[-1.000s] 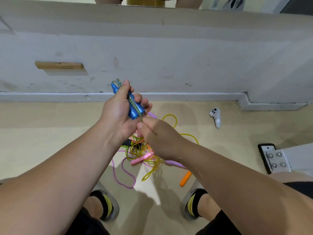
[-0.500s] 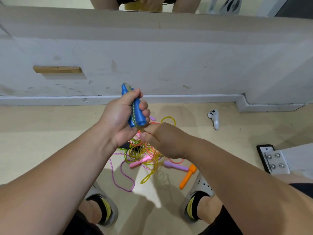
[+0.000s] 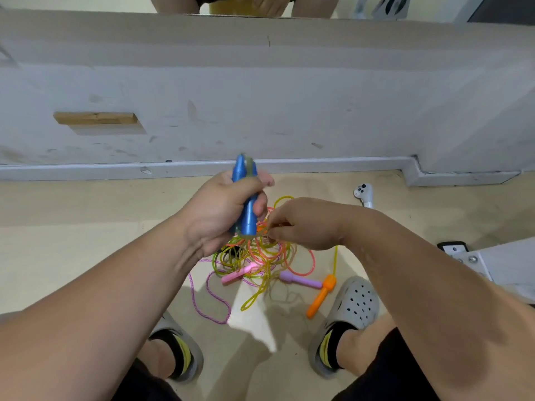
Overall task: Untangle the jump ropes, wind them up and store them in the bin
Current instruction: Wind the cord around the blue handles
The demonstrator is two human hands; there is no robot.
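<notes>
Pink-and-purple braided cord (image 3: 208, 296) loops loose on the floor at far left, its upper end running into the pile. Left hand (image 3: 220, 209) is above it, fingers wrapped tight round the blue plastic jump-rope handles (image 3: 246, 204), held roughly upright. — R.

One handle or two? — K.

Looks like a pair, with clear yellow-green cord lying alongside. Below them sits the tangle of yellow, green and salmon plastic cords (image 3: 257, 256), on the floor between the feet. — R.

Right hand? — K.

Right hand (image 3: 307, 224) is just beside the handles' lower end, thumb and forefinger pinched on a thin strand, other fingers loosely curled. Can't tell which rope that strand belongs to. — R.

Risk? — K.

Pulling it blind. If it's crossed under the salmon loops, tension cinches the knot instead of freeing it. The whole pile could also lift, dragging the pink plastic handle (image 3: 237, 274), the lilac plastic handle (image 3: 301, 280) and the orange plastic handle (image 3: 321, 296) into fresh snags. Any slack in the left grip probably lets the cord slip off the handles. — R.

Bin? — K.

Not in view. Nothing is stored as far as I can judge. — R.
</notes>
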